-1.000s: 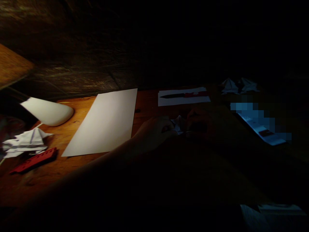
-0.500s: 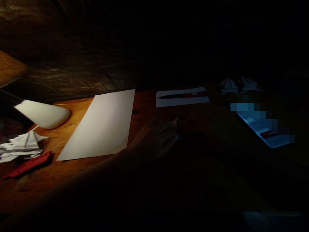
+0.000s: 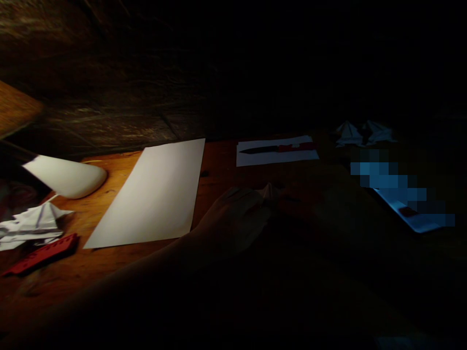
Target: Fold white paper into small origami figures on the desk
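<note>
In the dim middle of the table, a small piece of folded paper stands with a pointed tip up, between my two hands. My left hand is closed on its left side, fingers bent and together. Very faint in the dark, my right hand is at the paper's right side, its fingers seemingly pinched on it. Beyond the hands, a knife with a dark blade and red handle lies on small white sheets. To the left lies a large white sheet of paper.
A white lamp base under an orange shade stands at left. Folded paper shapes lie by a red notched tool. Two more paper shapes and a lit phone, partly pixelated, are at right. A wall rises behind.
Both hands have stayed around the folded paper, with small finger shifts; the left hand has come further over it. The right hand has grown harder to see. The view has shifted slightly.
</note>
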Action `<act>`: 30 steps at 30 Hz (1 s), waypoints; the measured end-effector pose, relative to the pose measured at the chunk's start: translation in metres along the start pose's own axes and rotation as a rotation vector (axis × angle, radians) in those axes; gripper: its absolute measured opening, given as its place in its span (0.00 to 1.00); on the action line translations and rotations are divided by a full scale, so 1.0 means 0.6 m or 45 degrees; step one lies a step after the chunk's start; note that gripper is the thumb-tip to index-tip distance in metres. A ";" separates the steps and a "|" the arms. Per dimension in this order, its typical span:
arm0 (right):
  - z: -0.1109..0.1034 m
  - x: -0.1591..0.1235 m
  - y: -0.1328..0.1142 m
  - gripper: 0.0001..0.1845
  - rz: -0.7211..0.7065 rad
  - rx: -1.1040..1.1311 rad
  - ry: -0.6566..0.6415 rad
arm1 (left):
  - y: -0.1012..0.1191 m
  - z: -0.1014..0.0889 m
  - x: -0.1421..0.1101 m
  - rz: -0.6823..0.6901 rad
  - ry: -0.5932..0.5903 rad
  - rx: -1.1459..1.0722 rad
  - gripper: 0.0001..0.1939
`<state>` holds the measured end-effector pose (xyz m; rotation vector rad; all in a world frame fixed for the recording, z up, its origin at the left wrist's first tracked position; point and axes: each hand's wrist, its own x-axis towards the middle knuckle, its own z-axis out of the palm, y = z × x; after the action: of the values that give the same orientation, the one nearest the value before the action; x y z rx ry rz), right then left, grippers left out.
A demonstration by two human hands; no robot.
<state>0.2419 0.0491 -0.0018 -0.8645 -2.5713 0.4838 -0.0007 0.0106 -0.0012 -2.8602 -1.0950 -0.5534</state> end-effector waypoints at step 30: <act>0.007 0.015 -0.011 0.07 0.299 -0.032 0.003 | 0.018 0.004 0.019 -0.572 0.026 -0.543 0.06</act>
<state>0.2297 0.0491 -0.0004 -1.1822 -2.4909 0.5168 0.0149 0.0099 0.0011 -2.9231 -1.8323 -0.9353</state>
